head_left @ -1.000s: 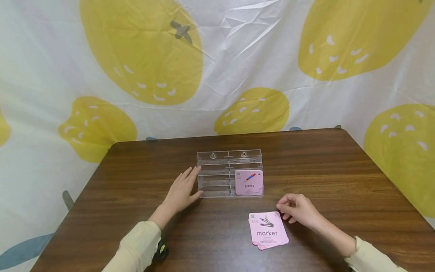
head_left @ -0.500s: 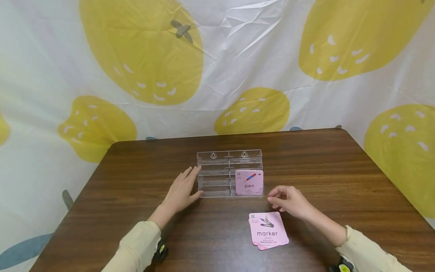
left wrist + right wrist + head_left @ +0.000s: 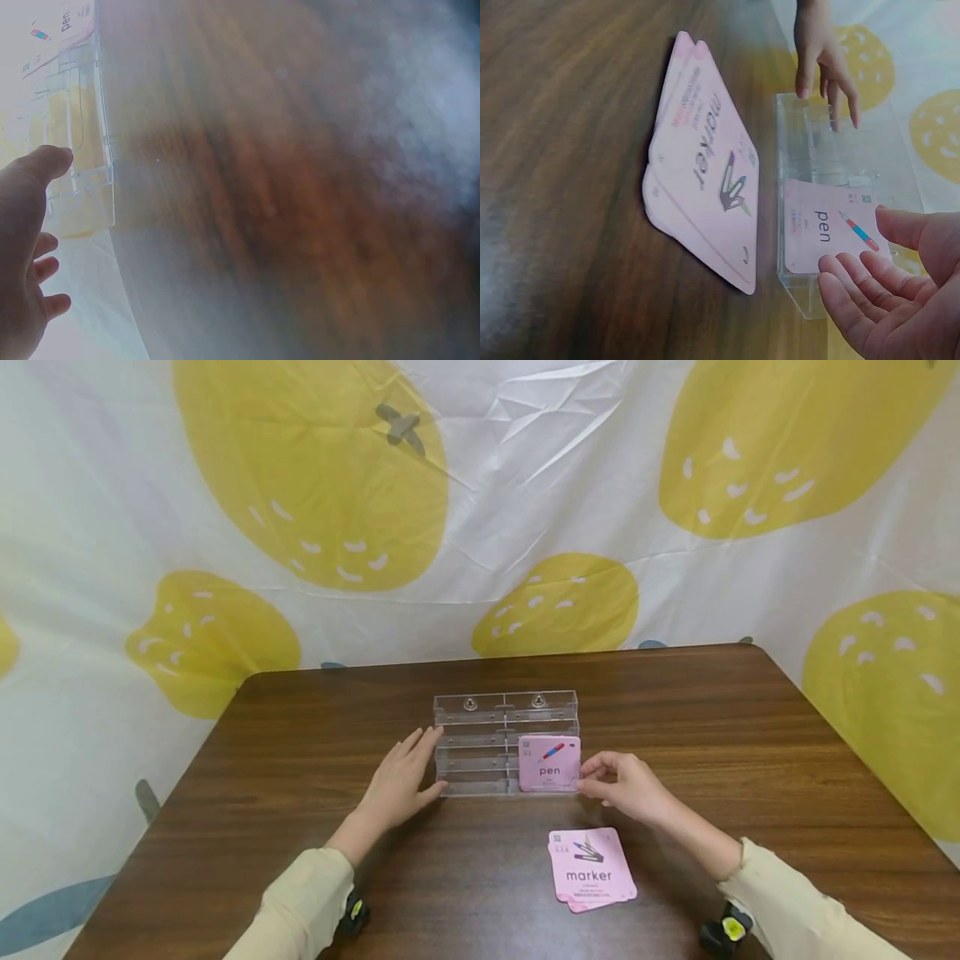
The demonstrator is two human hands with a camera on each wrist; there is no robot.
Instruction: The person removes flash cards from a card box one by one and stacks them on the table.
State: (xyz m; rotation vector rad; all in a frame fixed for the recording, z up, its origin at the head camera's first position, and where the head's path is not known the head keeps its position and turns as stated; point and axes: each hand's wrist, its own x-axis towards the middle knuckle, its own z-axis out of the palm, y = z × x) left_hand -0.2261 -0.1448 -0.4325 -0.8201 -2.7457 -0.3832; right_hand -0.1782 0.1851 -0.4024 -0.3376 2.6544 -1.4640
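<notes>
A clear, tiered card rack stands mid-table, with a pink "pen" card in its lower right section. My left hand rests on the rack's left side. Its fingers reach up along the edge, and the thumb touches the lower front corner. At the rack's other side is my right hand, its fingertips by the right edge of the pen card. In the right wrist view these fingers are loosely bent and nothing is gripped. Nearer me lies a small stack of pink cards, "marker" on top.
The brown wooden table runs back to a white cloth with yellow fruit prints. A dark strapped device sits at the right wrist, another at the left.
My right hand has moved left and forward from beside the marker stack to the pen card's right edge. The left hand, rack and cards stay put.
</notes>
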